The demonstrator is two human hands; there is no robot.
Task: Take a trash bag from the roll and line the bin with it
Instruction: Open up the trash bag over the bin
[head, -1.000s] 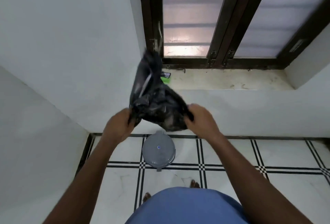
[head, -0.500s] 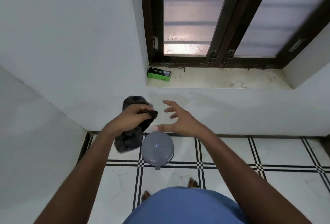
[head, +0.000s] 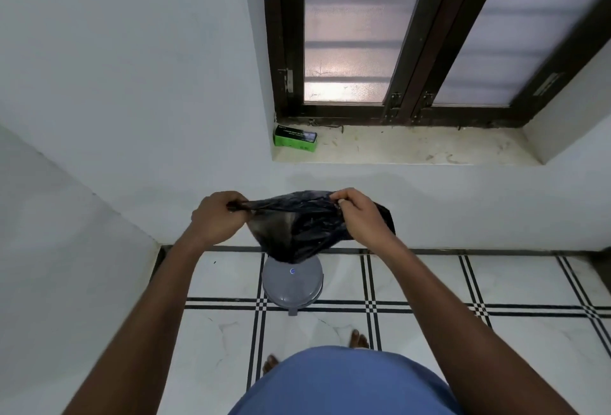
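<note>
Black trash bag (head: 304,223) held up at about waist height, in front of the white wall and directly above the grey lidded bin (head: 292,284). Stretched sideways between both hands, top edge pulled into a fairly taut band running from one fist to the other, rest of the film sagging below in a crumpled pouch whose lowest fold overlaps the far rim of the bin lid in the view; cannot tell whether it touches the lid.

Left hand (head: 216,218) curled round the left end of the bag's edge, fingers folded over it with the thumb closing against them, a short dark tail of plastic poking out past the knuckles. Right hand (head: 358,216) pinching the right part of the edge between thumb and bent fingertips, knuckles up, a flap of the bag spreading out behind and to the right of the wrist. Both forearms reaching forward from the bottom corners.

Bin standing on the white tiled floor (head: 429,282) with black grid lines, lid shut, small blue mark at its centre, pedal toward the bare feet. Green box (head: 295,139) lying at the left end of the windowsill (head: 413,150), under the dark-framed frosted window (head: 429,34), well apart from the hands
</note>
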